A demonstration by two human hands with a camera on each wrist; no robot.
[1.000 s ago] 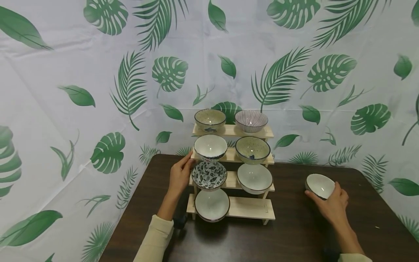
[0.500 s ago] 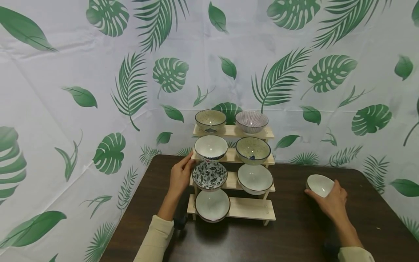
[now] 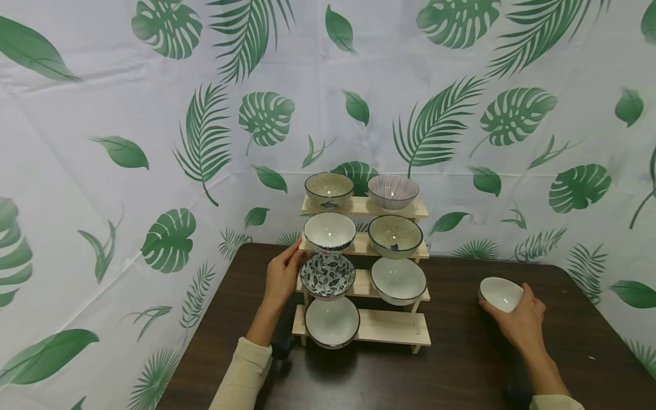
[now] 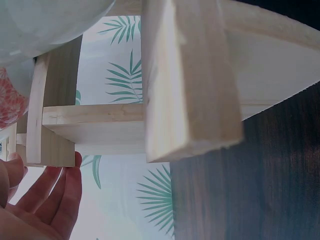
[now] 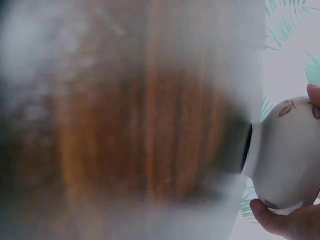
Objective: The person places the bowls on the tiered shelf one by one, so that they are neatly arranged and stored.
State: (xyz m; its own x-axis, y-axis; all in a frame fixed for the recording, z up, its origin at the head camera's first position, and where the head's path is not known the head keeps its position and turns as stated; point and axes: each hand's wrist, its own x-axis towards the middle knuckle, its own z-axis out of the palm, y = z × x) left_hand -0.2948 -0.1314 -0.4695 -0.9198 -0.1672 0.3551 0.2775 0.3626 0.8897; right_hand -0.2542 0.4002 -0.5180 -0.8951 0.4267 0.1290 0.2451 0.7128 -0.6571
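My left hand (image 3: 282, 276) grips the left end of a four-tier wooden rack (image 3: 392, 326) at its second shelf from the top. In the left wrist view the fingers (image 4: 67, 200) lie against a shelf end, the thumb on the other side. Out to the right, my right hand (image 3: 525, 319) holds a small white bowl (image 3: 501, 293) by its sides, tilted, over the dark table. In the right wrist view that bowl (image 5: 287, 150) shows brown leaf marks outside, with thumb and a finger at opposite sides of its rim.
Bowls stand in pairs on the three upper shelves, among them a black floral bowl (image 3: 328, 276) and a striped bowl (image 3: 393, 191). On the bottom shelf a white bowl (image 3: 332, 322) sits at left, bare wood to its right. A leaf-patterned cloth (image 3: 369, 85) hangs behind the table (image 3: 451, 364).
The bowl in my right hand has shifted very slightly toward me. My left hand and the rack stay as they were.
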